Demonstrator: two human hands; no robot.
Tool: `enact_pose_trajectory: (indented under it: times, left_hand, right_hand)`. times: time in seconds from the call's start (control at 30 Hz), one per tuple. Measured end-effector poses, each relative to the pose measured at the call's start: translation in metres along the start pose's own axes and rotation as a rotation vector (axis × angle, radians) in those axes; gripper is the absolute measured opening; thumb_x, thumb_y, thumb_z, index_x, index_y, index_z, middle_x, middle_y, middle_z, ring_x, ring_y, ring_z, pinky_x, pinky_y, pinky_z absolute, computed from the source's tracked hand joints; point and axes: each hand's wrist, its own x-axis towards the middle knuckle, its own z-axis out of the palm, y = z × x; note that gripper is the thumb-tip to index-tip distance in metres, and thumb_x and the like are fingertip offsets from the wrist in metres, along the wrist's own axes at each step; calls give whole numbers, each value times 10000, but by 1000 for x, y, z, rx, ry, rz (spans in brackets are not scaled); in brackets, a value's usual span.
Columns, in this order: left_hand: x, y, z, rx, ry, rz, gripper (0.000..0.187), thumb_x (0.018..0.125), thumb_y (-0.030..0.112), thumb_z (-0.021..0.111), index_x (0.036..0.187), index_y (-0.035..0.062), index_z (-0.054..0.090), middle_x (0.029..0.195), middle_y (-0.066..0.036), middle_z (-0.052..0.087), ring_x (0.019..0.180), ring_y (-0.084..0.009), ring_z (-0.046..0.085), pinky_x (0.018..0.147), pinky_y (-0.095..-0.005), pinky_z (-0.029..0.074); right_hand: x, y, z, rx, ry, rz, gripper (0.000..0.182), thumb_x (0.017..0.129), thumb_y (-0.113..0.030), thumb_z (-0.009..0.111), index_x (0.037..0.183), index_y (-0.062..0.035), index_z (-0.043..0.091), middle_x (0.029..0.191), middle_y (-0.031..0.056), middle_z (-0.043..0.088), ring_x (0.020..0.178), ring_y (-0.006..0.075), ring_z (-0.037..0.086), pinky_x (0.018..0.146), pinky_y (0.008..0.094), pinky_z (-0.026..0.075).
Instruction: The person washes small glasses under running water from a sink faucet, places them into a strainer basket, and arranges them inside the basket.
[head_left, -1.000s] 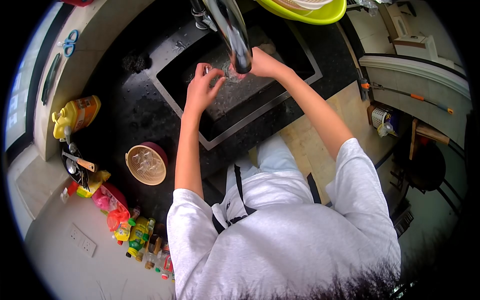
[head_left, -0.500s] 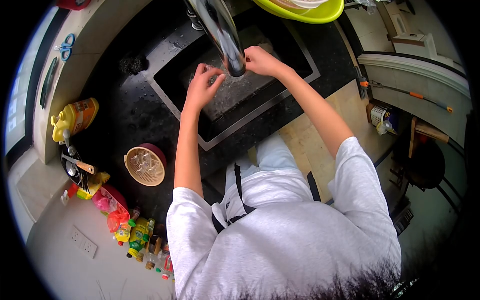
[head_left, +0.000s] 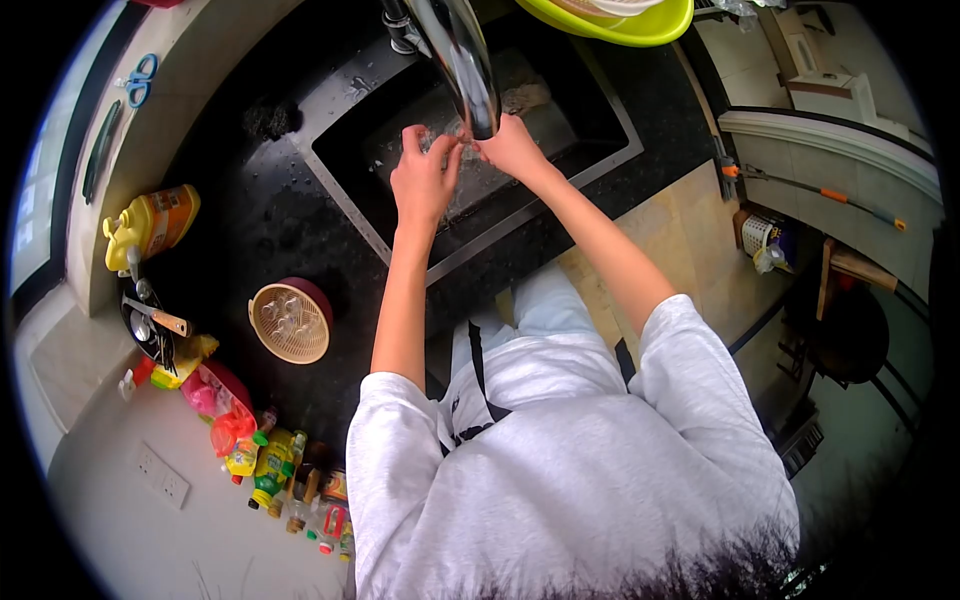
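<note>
Head view. Both hands work over the sink, directly below the faucet. The gap between them has just narrowed: the left hand has come inward, and its thumb now lies just beside the fingertips of the right hand. The left hand grasps a clear plastic piece between bent fingers and thumb. The right hand is partly hidden by the spout, with its fingers drawn together; whether it also grips the piece cannot be told. The change brings the fingers of both hands together around one small area, which suggests two-handed handling of the piece. A beige item lies in the sink, beyond the right hand. On the black tabletop, to the left of the left forearm, a beige strainer containing clear items sits against a maroon bowl. A dark scouring pad rests near the sink's left edge; a lime-green basin stands beyond the sink.
</note>
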Motion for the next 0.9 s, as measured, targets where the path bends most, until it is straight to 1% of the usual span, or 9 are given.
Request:
enact_pose_trajectory:
  times: [0.03, 0.1, 0.2, 0.33, 0.4, 0.47, 0.5, 0.7, 0.9]
  left_hand:
    - [-3, 0, -2, -59, -29, -102, 129, 888, 263, 709, 964, 160, 699, 1127, -138, 560, 861, -333, 671, 649, -437, 545]
    - [-7, -4, -1, -120, -59, -201, 134, 890, 267, 709, 964, 155, 698, 1121, -138, 556, 855, -341, 670, 659, -439, 543]
    - [-12, -10, 0, -211, -37, -190, 155, 898, 249, 708, 998, 130, 710, 1061, -135, 564, 739, -320, 649, 650, -404, 528]
    - [-14, 6, 1, -214, -109, -211, 148, 909, 222, 704, 992, 99, 710, 1022, -119, 551, 804, -262, 620, 714, -355, 514]
    - [-18, -7, 18, -505, 2, -206, 175, 925, 232, 688, 965, 62, 711, 1053, -119, 533, 868, -247, 608, 724, -346, 515]
    - [-22, -8, 18, -594, -4, -226, 171, 936, 187, 683, 972, 23, 713, 1046, -95, 518, 914, -191, 564, 746, -299, 491]
    - [-26, -5, 15, -669, -28, -230, 154, 936, 168, 684, 978, 23, 712, 1049, -82, 510, 932, -181, 558, 751, -292, 487]
    - [-31, -1, 18, -815, 45, -265, 141, 939, 129, 682, 1044, 37, 703, 1064, -48, 488, 991, -150, 524, 796, -265, 458]
    - [-26, 5, 21, -939, -32, -404, 143, 941, 137, 679, 1048, 47, 707, 1071, -47, 489, 983, -149, 517, 847, -263, 436]
  right_hand:
    - [3, 8, 6, 1, 1, 0, 324, 997, -267, 576, 927, 30, 684, 679, 96, 665, 615, 196, 666, 610, 323, 533]
    - [5, 15, 17, 10, 69, -509, 364, 1015, -287, 533, 874, 29, 647, 759, 136, 684, 696, 292, 678, 673, 385, 524]
    - [0, 10, 5, -108, -106, -322, 310, 1017, -267, 539, 918, 18, 608, 855, 151, 694, 810, 340, 675, 734, 397, 519]
    - [-2, -9, 7, -347, 33, -56, 349, 1032, -332, 518, 1040, 8, 593, 855, 116, 681, 793, 285, 677, 725, 385, 517]
    - [16, 22, 11, 116, -28, -348, 422, 1058, -404, 452, 1123, -19, 611, 738, 49, 628, 626, 179, 616, 610, 323, 494]
    - [2, -3, -24, 445, -245, 55, 482, 1073, -451, 395, 1122, -47, 653, 685, -4, 573, 533, 71, 500, 511, 237, 415]
    - [-2, -14, -32, 457, -114, 78, 467, 1083, -431, 380, 1125, -59, 660, 673, -16, 553, 516, 38, 446, 484, 186, 353]
    - [41, -15, -75, 281, 88, -185, 207, 1017, -202, 565, 1105, -53, 680, 781, 5, 657, 602, 49, 547, 547, 199, 434]
    - [55, -37, -78, 111, 146, -355, 256, 968, -142, 608, 1196, -35, 652, 913, 47, 722, 719, 83, 668, 577, 206, 469]
